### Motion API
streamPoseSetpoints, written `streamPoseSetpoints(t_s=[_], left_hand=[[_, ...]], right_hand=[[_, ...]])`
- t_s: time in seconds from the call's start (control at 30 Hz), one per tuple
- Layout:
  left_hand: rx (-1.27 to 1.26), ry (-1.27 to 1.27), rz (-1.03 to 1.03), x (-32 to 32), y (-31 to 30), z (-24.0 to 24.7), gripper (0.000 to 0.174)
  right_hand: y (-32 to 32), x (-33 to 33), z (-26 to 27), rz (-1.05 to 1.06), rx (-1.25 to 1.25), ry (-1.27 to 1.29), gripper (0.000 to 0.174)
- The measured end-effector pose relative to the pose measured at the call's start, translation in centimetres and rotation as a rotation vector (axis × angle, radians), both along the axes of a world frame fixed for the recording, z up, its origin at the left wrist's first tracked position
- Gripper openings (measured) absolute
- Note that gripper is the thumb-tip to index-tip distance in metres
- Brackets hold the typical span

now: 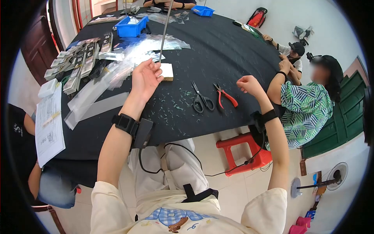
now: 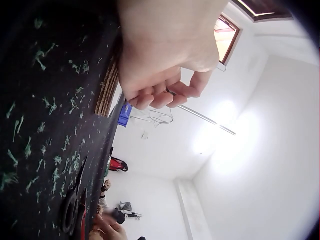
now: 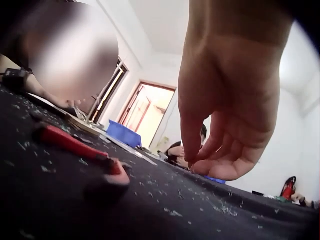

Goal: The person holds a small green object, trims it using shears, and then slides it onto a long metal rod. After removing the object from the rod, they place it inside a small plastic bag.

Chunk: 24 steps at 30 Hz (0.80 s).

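Note:
My left hand (image 1: 145, 80) is raised over the table, palm turned up and fingers loosely bent. A thin metal rod (image 1: 166, 29) rises right at its fingertips, and its lower end is hidden behind them. Beside those fingers lies a small block (image 1: 167, 72) with a white top and brown layered sides. Off to the right hangs my right hand (image 1: 251, 85), its fingers loosely curled, thumb tip near the index finger, nothing visible between them. On the cloth between the hands lie black-handled scissors (image 1: 202, 100) and red-handled pliers (image 1: 224, 96).
Green scraps (image 1: 177, 105) are scattered over the black cloth (image 1: 218, 50). Clear plastic sleeves (image 1: 97, 85), stacked printed packets (image 1: 80, 64), paper sheets (image 1: 50, 121) and a blue bin (image 1: 131, 27) stand left. A red stool (image 1: 243, 150) and a seated person (image 1: 307, 105) are at right.

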<state>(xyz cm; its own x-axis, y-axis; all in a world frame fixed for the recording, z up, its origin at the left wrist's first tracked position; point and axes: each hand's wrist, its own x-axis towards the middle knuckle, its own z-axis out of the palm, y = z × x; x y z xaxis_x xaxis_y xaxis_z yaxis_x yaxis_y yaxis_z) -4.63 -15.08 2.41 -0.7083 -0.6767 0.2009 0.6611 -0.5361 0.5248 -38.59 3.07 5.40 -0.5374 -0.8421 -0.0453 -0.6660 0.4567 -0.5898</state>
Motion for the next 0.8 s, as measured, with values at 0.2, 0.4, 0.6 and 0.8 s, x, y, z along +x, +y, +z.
streamPoseSetpoints(t_s=[0.2,0.4,0.6,0.8], left_hand=[[0.005,0.004,-0.024,-0.2,-0.2,-0.2,0.024],[0.009,0.009,-0.035,-0.3,-0.1,-0.1,0.024],[0.005,-0.002,-0.032,-0.3,0.0,0.0,0.025],[-0.003,0.008,-0.039,-0.3,-0.2,-0.1,0.024]], right_hand=[[-2.2,-1.0,-1.5,0.010,0.006,0.033,0.018],[-3.7,-1.1,-0.8,0.000,0.155,0.052,0.016],[-4.9,-0.5,0.2,0.012,0.310,0.077,0.016],[-5.3,-0.3,0.1,0.034,0.339,0.105,0.016]])
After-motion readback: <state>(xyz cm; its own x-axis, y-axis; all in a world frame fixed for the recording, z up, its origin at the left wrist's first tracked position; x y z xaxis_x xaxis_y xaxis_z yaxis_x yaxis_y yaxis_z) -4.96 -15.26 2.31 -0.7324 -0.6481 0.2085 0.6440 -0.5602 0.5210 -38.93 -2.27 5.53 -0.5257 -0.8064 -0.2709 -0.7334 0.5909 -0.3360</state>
